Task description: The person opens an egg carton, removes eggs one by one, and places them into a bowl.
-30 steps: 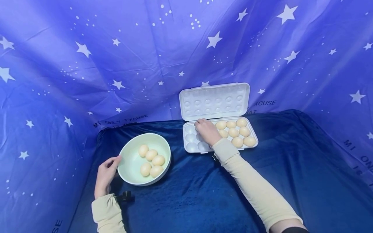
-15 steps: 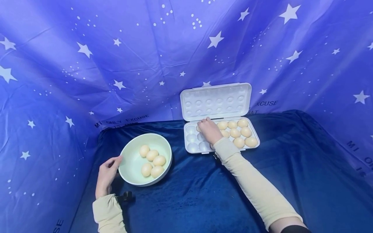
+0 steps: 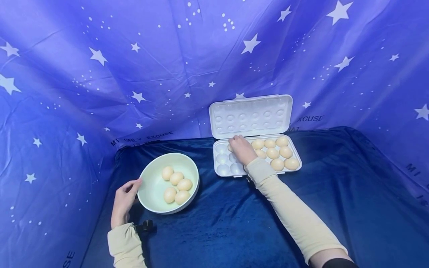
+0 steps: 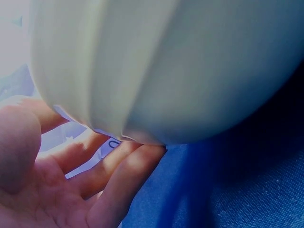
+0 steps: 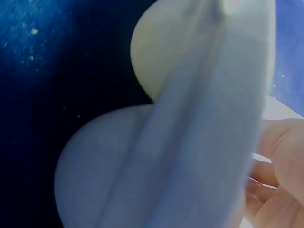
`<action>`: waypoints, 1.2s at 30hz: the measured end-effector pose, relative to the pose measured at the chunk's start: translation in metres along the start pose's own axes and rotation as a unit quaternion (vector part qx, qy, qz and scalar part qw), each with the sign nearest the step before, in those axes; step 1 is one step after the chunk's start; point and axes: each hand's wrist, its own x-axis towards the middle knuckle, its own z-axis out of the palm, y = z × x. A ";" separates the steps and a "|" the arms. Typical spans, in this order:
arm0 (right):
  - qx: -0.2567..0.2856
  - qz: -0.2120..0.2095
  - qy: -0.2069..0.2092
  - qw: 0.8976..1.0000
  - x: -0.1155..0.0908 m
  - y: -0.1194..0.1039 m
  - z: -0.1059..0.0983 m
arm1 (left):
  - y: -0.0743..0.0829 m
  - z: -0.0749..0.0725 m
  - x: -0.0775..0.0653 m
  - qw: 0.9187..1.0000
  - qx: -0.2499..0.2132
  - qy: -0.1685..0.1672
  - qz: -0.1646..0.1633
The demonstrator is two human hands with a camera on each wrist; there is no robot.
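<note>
In the head view a pale green bowl with several eggs in it stands on the left. My left hand grips its left edge, thumb on the rim; in the left wrist view the fingers lie against the bowl's outer wall. To the right lies a white plastic egg box, several of its cups filled with eggs. My right hand reaches into its back row and holds an egg, mostly hidden under the fingers. The right wrist view shows the box's underside close up.
The egg box's lid stands raised at the back, near the blue starry curtain. Bare cups show at the box's left end. A dark blue velvet cloth covers the table.
My right hand has shifted slightly right over the box's back row, and an egg's edge now shows beside its fingers. The left hand and bowl hold their place; the head view has drifted slightly.
</note>
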 end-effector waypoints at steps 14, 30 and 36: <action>0.089 0.018 0.022 0.996 0.000 0.007 -0.004 | -0.002 0.001 0.002 1.000 0.006 -0.003 -0.005; 0.157 0.027 0.031 0.987 -0.006 0.001 -0.014 | -0.001 -0.001 0.000 1.000 0.025 -0.012 -0.011; 0.170 0.007 0.043 0.985 -0.006 -0.008 -0.019 | -0.001 -0.001 0.001 1.000 0.024 -0.010 -0.009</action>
